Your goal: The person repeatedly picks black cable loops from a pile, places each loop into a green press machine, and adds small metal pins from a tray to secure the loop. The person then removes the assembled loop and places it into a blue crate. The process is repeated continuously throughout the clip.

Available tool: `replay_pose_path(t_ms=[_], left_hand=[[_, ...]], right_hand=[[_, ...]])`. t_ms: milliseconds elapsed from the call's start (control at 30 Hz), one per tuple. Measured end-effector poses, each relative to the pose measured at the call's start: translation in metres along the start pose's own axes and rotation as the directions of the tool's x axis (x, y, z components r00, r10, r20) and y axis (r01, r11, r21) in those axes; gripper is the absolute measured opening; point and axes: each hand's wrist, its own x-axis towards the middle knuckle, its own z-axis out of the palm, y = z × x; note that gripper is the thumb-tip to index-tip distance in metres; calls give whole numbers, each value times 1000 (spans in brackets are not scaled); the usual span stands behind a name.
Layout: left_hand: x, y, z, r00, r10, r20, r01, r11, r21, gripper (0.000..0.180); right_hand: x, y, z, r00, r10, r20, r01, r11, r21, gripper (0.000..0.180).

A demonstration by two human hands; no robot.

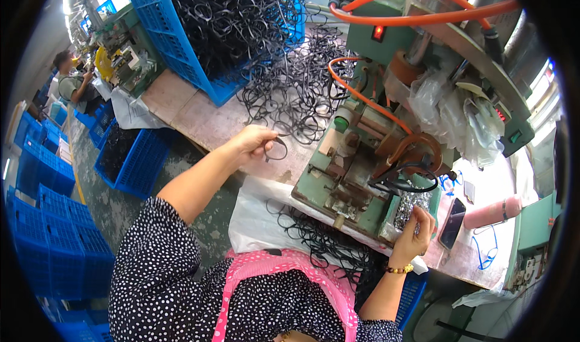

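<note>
My left hand (256, 144) pinches a thin black strap (278, 150) bent into a loop, held above the table to the left of the green press (347, 179). A tangled pile of similar black straps (302, 100) lies just beyond it. My right hand (417, 232) is over the front edge of a green tray (386, 230) with many small silver metal parts (412, 202). Its fingers are closed together, and what is between them is too small to make out. A black loop (406, 185) hangs at the press head above the tray.
A blue crate (175, 46) heaped with black straps stands at the back left. More straps (329, 239) drape over my lap. A phone (452, 223), a pink bottle (492, 212) and a blue strap (486, 251) lie at right. Orange hoses (411, 19) arch overhead. Another person (75, 85) sits far left.
</note>
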Motion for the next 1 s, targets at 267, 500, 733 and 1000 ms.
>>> replay_pose_path(t_ms=[267,500,733,1000], left_hand=[[-15,1,16,940,340,-42,-341,940,-11,13],[-86,17,79,738,674,39,-672,739,-48,16],[-119,38,128,461,880,110,-864,474,-169,18],[-100,41,140,373,924,83,-908,382,-170,19]], right_hand=[[3,-8,-2,999,-42,-7,42,999,5,15],[19,-34,-1,988,152,10,-149,949,277,14],[27,-103,34,976,132,173,-208,800,563,22],[22,-122,47,972,96,215,-215,736,642,41]])
